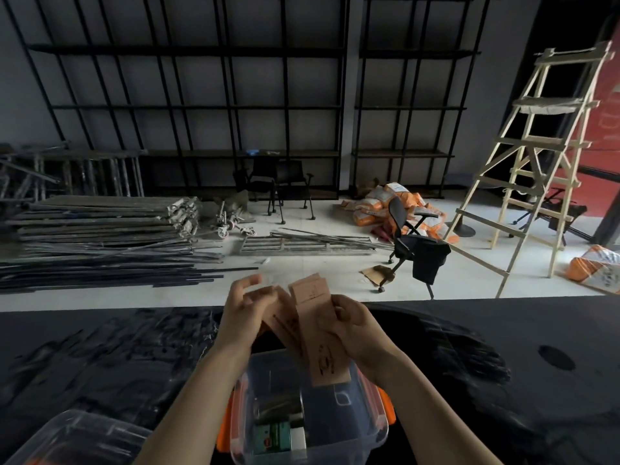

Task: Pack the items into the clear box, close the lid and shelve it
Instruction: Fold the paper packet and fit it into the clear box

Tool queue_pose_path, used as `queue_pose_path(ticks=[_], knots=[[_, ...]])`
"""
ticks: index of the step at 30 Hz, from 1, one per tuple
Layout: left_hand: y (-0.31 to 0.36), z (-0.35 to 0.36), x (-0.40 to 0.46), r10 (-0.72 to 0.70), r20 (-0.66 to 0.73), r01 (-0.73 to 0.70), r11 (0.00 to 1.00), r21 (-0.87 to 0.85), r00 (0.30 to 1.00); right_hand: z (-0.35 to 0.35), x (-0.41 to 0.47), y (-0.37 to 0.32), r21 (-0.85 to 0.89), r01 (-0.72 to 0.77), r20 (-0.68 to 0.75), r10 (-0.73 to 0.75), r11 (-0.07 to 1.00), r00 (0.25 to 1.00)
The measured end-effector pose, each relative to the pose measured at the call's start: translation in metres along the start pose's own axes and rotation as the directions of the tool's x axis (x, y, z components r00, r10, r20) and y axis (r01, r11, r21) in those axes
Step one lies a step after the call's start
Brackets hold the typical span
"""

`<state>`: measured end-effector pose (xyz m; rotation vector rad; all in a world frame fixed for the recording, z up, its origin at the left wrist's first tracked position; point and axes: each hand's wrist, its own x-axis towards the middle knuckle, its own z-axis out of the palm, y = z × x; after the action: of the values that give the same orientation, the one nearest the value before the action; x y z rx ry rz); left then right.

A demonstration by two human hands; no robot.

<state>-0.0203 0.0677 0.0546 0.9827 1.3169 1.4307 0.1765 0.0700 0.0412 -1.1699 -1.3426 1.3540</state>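
The clear box [369,427] with orange latches stands open on the black table right in front of me, with a green and white packet [275,436] and other small items inside. Above its far rim I hold a bundle of brown paper envelopes [318,337]. My right hand [355,327] grips their right edge. My left hand [243,313] holds the left envelope of the bundle, fingers partly spread. The envelopes' lower ends hang just over the box opening.
The clear lid [77,437] lies on the black table [100,357] at the lower left. Beyond the table are black shelving [235,105], stacked metal poles, an office chair [412,243], orange sacks and a wooden ladder [536,156].
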Motion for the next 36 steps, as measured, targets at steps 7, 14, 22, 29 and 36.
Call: queue_pose_path(ticks=[7,14,22,29,36], knots=[[-0.024,0.043,-0.030,-0.041,-0.003,0.041,0.999,-0.016,0.999,0.026,0.001,0.004,-0.082,0.044,-0.023,-0.046,0.996,0.999],[-0.021,0.044,-0.038,0.085,0.198,-0.108,0.989,0.106,0.976,0.023,-0.007,-0.003,-0.108,0.137,0.088,-0.128,0.985,0.988],[-0.020,0.049,-0.024,-0.007,-0.237,-0.060,0.959,-0.275,0.971,0.028,-0.013,0.008,0.194,-0.025,0.038,0.018,0.981,0.999],[-0.013,0.048,-0.036,-0.002,-0.122,-0.031,0.962,-0.270,0.993,0.040,-0.015,0.015,0.446,0.058,-0.140,0.005,0.893,0.990],[-0.003,0.009,-0.020,0.290,0.038,-0.288,0.908,0.305,0.956,0.025,-0.016,0.003,0.186,0.088,0.012,-0.092,0.979,0.996]])
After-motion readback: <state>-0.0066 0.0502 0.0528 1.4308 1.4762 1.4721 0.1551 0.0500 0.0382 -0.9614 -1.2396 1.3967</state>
